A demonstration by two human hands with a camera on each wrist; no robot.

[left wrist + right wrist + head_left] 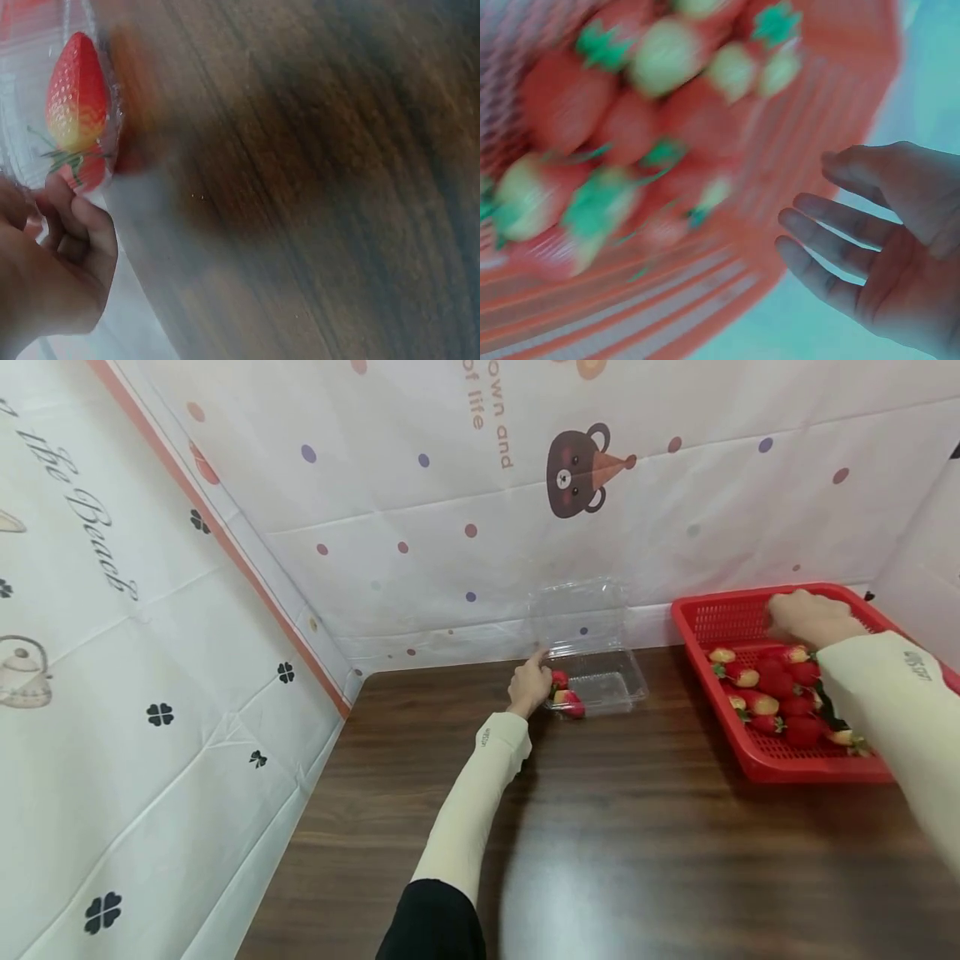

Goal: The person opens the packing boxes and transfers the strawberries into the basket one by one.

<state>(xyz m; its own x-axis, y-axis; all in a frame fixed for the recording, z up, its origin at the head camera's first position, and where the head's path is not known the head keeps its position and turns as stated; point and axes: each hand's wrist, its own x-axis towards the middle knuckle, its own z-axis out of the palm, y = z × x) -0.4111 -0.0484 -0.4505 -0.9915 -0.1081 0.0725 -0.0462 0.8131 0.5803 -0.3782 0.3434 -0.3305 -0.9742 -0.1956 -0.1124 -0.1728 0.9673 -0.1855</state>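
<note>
A clear plastic box (611, 689) with its lid (577, 610) raised stands at the table's far edge. Strawberries (570, 703) lie in its left end. My left hand (528, 685) grips the box's left side; in the left wrist view its fingers curl at the wall close to a strawberry (77, 94). Over the back of a red basket (765, 768) is my right hand (810, 617), holding nothing. The right wrist view shows its fingers apart and loosely bent, beside the basket's slotted wall. Several strawberries (798, 693) fill the basket's middle, partly hidden by my right sleeve.
The brown wooden table (420, 810) extends towards me in front of the box and basket. A printed white sheet (450, 527) hangs behind it, and another sheet (150, 777) covers the left side. The basket stands close to the back sheet.
</note>
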